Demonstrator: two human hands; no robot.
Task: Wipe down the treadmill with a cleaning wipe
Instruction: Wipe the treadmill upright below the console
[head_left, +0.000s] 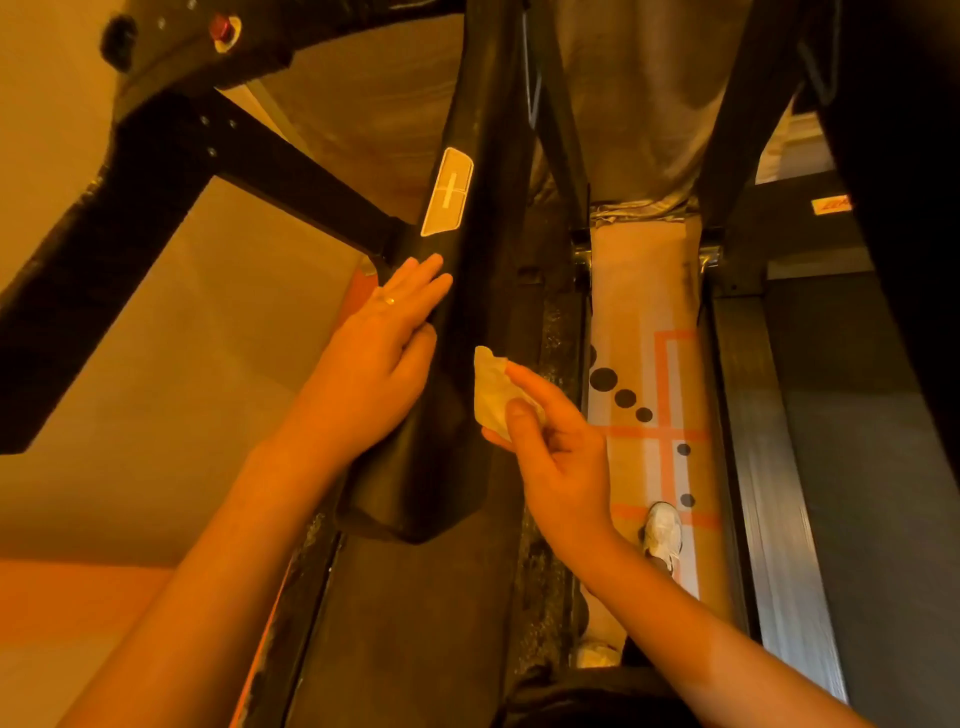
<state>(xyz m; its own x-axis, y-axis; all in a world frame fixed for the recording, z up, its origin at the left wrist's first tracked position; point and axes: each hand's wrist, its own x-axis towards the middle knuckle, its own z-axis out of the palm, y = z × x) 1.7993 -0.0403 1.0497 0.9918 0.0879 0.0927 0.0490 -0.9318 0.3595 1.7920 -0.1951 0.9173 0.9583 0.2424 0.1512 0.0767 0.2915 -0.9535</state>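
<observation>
The treadmill's black handrail (467, 312) runs up the middle of the head view, with a pale button pad (448, 192) set into it. My left hand (384, 353) rests flat against the rail's left side just below that pad, fingers straight. My right hand (550, 441) pinches a small folded cleaning wipe (491, 389) between thumb and fingers, just right of the rail and apart from it. A red stop button (222, 28) sits on the console at top left.
Black frame struts (156, 171) cross the left side. A second treadmill's deck (810, 467) lies to the right. Between them is patterned floor (654, 415) with a white shoe (662, 535). The dark running belt (415, 623) lies below.
</observation>
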